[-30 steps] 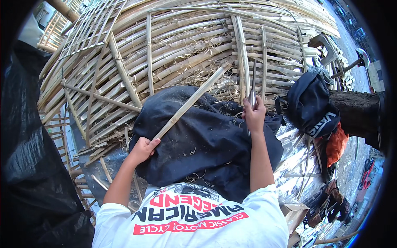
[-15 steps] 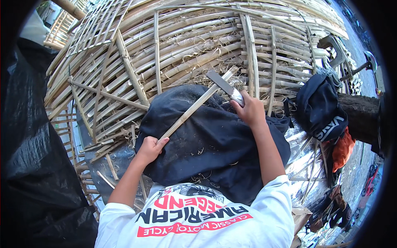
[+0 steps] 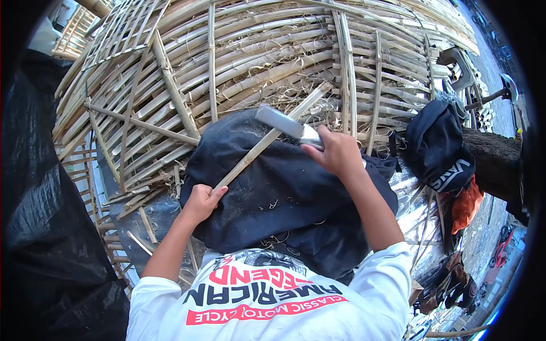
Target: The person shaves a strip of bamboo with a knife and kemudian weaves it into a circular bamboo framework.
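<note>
Bamboo strip (image 3: 250, 158) slants over the dark cloth (image 3: 318, 187), from near its left edge up past its upper edge. The left hand (image 3: 205, 200) is closed round the strip's lower end, thumb on top. The right hand (image 3: 340, 152) is wrapped round the handle of a knife (image 3: 284, 124), whose broad blade crosses the strip near the cloth's upper edge; whether blade and strip touch, I cannot tell. Beyond that edge lie bamboo slats (image 3: 253, 75), with curled shavings (image 3: 284, 94) strewn over them. Near the cloth's upper right corner is a black bag (image 3: 438, 145), an orange bundle (image 3: 466, 207) below it.
</note>
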{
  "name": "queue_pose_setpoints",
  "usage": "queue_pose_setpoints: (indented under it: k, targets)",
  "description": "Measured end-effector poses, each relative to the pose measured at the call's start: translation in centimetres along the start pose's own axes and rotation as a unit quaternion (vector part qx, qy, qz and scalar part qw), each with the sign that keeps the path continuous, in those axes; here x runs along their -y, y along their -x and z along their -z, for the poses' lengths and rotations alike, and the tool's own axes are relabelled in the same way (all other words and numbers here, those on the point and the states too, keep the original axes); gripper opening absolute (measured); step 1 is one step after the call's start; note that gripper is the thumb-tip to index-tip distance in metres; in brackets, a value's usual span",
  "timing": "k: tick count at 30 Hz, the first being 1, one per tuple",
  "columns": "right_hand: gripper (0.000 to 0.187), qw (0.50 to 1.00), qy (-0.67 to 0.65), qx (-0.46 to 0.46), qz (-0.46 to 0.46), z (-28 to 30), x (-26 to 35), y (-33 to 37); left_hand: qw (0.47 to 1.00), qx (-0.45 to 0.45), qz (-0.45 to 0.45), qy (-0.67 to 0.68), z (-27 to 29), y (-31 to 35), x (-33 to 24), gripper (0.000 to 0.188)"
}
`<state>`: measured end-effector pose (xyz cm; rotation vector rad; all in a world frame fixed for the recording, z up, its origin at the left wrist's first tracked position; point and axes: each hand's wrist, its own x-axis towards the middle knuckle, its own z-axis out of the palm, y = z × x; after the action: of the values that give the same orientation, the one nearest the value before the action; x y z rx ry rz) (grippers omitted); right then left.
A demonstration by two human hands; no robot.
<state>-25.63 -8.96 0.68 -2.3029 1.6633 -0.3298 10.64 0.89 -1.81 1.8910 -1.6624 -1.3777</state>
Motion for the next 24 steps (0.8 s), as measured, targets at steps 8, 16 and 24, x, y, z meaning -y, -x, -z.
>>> queue_pose_setpoints:
  k: [8,16,24]
  targets:
    - [0.051,0.996,-0.02,-0.008,-0.081,-0.8,-0.7,-0.8,0.999,-0.033,-0.014,-0.022,-0.2,0.4,-0.4,0.064]
    - [0.056,0.985,0.039,-0.033,-0.162,0.7,-5.6,-1.6,0.995,-0.041,-0.061,-0.071,-0.5,-0.3,-0.5,0.064]
    - [0.052,0.937,-0.186,-0.068,-0.288,-3.0,-6.4,2.8,1.0,0.006,-0.003,-0.018,-0.1,-0.4,0.0,0.064]
